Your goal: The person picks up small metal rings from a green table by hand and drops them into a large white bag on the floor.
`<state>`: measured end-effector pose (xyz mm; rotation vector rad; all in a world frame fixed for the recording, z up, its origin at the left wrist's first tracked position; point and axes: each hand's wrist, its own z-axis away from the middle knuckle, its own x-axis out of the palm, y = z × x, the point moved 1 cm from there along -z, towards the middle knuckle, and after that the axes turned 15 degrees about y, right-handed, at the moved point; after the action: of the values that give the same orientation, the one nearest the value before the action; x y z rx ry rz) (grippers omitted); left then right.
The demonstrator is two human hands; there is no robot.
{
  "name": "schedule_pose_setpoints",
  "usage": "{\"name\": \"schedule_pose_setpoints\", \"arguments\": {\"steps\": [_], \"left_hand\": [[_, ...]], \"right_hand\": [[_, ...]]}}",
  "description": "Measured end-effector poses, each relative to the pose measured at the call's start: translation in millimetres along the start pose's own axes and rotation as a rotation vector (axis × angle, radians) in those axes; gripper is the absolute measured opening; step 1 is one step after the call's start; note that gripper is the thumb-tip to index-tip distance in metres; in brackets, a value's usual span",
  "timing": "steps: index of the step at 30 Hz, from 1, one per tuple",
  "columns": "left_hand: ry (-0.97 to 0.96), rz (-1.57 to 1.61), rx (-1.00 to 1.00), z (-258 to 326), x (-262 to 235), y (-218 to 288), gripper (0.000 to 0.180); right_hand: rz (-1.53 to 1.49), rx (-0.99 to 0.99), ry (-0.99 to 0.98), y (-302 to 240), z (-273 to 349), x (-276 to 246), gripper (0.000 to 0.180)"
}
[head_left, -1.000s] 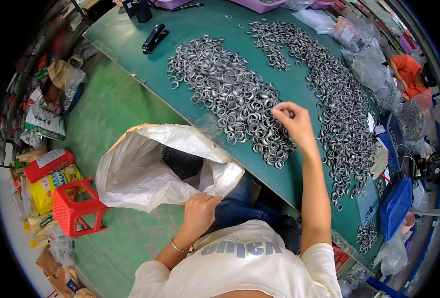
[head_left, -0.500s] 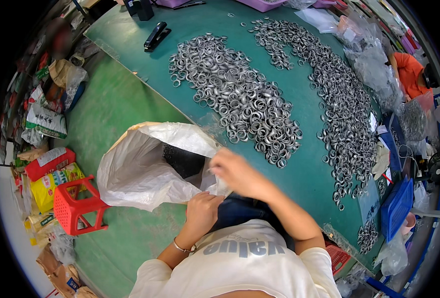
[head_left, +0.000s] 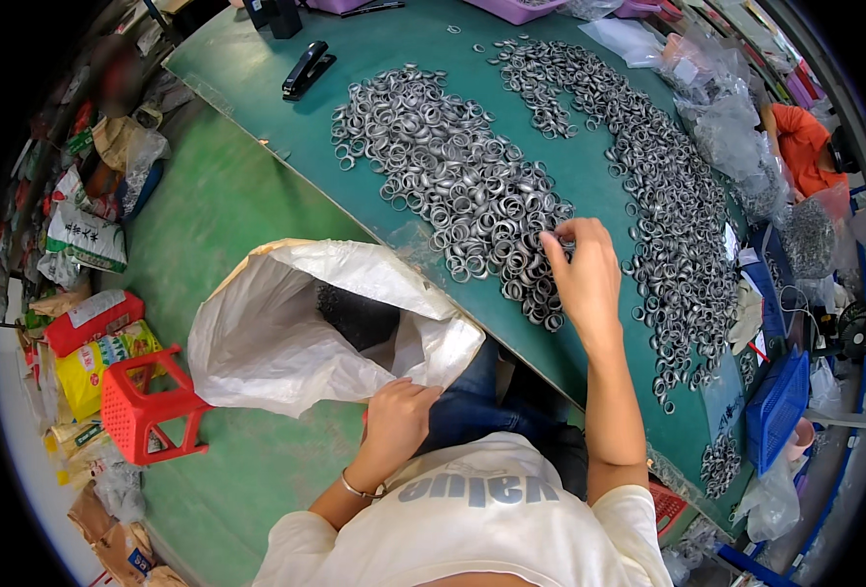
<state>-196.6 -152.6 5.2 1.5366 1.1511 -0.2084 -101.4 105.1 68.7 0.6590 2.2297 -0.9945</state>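
My left hand (head_left: 400, 421) is closed on the near rim of a large white woven sack (head_left: 257, 357). The sack's mouth gapes wide, with a mass of dark, tiny-looking pieces (head_left: 357, 317) inside. My right hand (head_left: 590, 269) is at the right edge of a heap of grey metal rings (head_left: 472, 181) on the green table. Its thumb and forefinger come close together in a pinch beside the rings. Whatever lies between those fingertips is too small to make out.
A second, longer band of rings (head_left: 673, 215) curves along the table's (head_left: 355, 210) right side. A black stapler (head_left: 309, 70) lies at the far left. On the floor stands a red plastic stool (head_left: 151, 406). Blue baskets (head_left: 778, 411) and a person in orange (head_left: 807, 147) are at right.
My right hand has left the sack's rim and swung right and away from me to the ring heap. The sack's right flap now hangs loose. My left hand keeps its grip.
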Motion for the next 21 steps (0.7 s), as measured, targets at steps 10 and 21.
{"name": "schedule_pose_setpoints", "arguments": {"steps": [10,21], "left_hand": [[0.002,0.005,-0.012,-0.5,-0.5,-2.1,0.013],[-0.008,0.009,-0.007,-2.7,1.2,-1.8,0.013]], "right_hand": [[-1.012,0.604,-0.070,32.2,-9.7,-15.0,0.007],[-0.128,0.194,0.006,40.6,5.5,9.6,0.025]]}}
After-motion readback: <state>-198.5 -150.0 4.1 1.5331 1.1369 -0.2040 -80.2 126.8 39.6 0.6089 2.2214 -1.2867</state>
